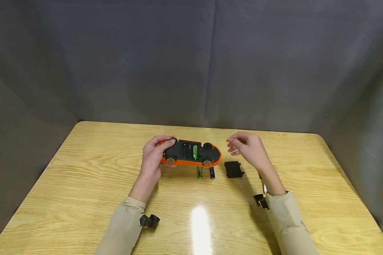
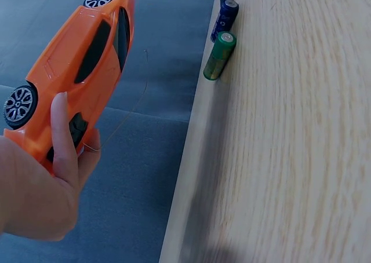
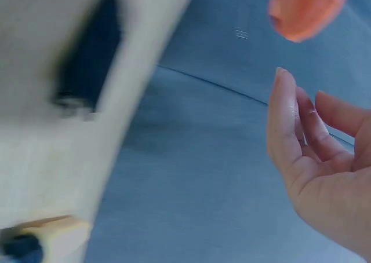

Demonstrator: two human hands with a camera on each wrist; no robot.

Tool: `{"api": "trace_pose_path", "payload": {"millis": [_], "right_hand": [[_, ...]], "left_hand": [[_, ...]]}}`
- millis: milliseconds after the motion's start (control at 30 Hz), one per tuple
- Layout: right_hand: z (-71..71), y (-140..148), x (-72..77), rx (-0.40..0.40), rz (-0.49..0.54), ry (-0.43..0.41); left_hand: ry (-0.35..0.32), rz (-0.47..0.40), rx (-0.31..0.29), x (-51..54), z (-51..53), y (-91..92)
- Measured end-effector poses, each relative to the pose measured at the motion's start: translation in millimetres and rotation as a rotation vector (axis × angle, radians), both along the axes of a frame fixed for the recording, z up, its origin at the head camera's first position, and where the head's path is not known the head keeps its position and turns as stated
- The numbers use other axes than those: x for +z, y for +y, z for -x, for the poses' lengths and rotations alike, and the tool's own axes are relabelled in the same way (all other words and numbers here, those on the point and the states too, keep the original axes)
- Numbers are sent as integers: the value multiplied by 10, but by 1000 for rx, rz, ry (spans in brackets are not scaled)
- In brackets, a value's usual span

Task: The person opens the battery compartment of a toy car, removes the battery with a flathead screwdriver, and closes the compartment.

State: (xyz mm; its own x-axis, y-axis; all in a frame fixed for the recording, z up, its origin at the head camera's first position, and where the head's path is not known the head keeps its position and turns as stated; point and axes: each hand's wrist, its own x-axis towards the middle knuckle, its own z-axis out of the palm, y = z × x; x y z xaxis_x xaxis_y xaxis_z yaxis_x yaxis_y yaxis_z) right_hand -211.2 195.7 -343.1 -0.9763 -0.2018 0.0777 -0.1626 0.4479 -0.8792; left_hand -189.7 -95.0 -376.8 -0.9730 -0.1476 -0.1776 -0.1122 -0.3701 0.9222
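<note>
Item 1: toy car point(image 1: 175, 153), orange with a dark underside. Raised above the tabletop point(image 1: 83, 177), underside turned toward the head view, nose pointing to the right.

Item 2: left grip point(image 1: 151, 156). Closed around the tail end of the toy car, thumb point(image 1: 168, 143) lying across the underside.

Item 3: right grip point(image 1: 250, 149). Holding nothing; fingers point(image 3: 284, 112) loosely bent, near the nose and apart from it.

Item 4: battery compartment point(image 1: 186, 151), uncovered, in the middle of the underside. One green battery point(image 1: 195, 152) sits at its nose-side end; the rest looks bare (fine detail too small to read).

Item 5: loose batteries, two, on the tabletop: a second green one point(image 1: 200, 173) and a purple one point(image 1: 212, 173), each partly hidden behind the toy car in the head view.

Item 6: black cover point(image 1: 233, 169) with small tabs, on the tabletop beside the loose batteries.

Handling note, by judgement: the step in hand appears to be battery work at the compartment; loading or unloading cannot be told. The underside is best held level and facing up, so that the seated battery does not slip out. The right grip does well to take one battery at a time by its sides, minding which end faces which way, while the left thumb keeps clear of the opening.
</note>
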Motion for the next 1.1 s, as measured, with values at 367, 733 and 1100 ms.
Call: {"api": "trace_pose_path", "payload": {"millis": [367, 733, 1100], "right_hand": [[-86, -124, 419, 9, 90, 69], [-66, -303, 434, 60, 66, 73], [-60, -501, 291, 131, -8, 103]], "left_hand": [[4, 1, -4, 20, 30, 38], [14, -1, -1, 15, 42, 28], [20, -5, -3, 23, 34, 46]]}}
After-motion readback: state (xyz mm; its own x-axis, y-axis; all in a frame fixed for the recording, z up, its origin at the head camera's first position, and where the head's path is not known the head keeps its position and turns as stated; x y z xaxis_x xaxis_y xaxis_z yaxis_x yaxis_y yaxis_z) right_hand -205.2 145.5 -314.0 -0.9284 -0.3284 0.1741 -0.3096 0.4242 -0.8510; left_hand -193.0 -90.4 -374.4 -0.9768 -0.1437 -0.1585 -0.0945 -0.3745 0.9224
